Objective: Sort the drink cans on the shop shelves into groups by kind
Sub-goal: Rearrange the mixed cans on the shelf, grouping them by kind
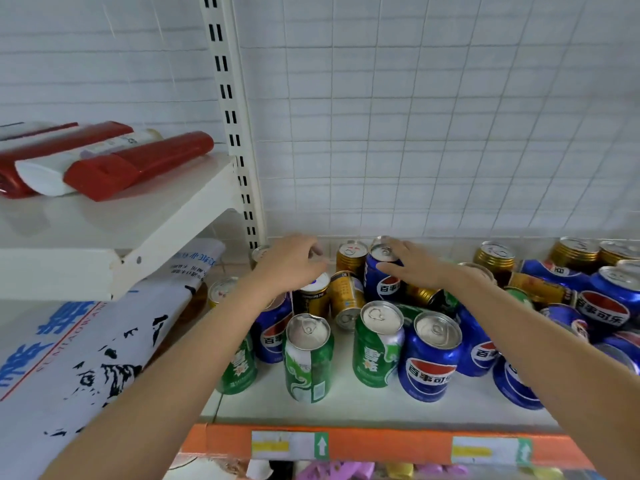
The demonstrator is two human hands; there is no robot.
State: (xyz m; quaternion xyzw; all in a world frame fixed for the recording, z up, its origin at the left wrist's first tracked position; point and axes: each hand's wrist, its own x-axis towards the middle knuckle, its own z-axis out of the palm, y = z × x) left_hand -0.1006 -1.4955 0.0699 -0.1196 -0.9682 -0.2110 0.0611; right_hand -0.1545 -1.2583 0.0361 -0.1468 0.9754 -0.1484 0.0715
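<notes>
- Where the shelf meets you, its orange front strip carries two pale price labels with green arrows; purple and yellow packets show blurred beneath it.
- Front row, upright on the white board: one green can with a dented top; a second green can just to its right; a blue cola can touching that one; further blue cans crowd the right end, some tipped.
- Your forearms cross over this row; another green can and a blue can stand partly hidden under your left arm.
- Middle row: a dark can with a white lid upright; a gold can leaning forward beside it, its top turned towards you; a gold can lying on its side under your right wrist.
- Your left hand hangs above the dark can with fingers curled downward; whether they touch or hold anything, you cannot tell.
- Your right hand lies on the rear blue can, fingers fairly straight over its lid and thumb along its side.
- Back row by the wire grid panel: an upright gold can beside that blue can; more gold cans stand at the right rear.
- Left: a printed white sack lies under an upper shelf holding red and white tubes.
</notes>
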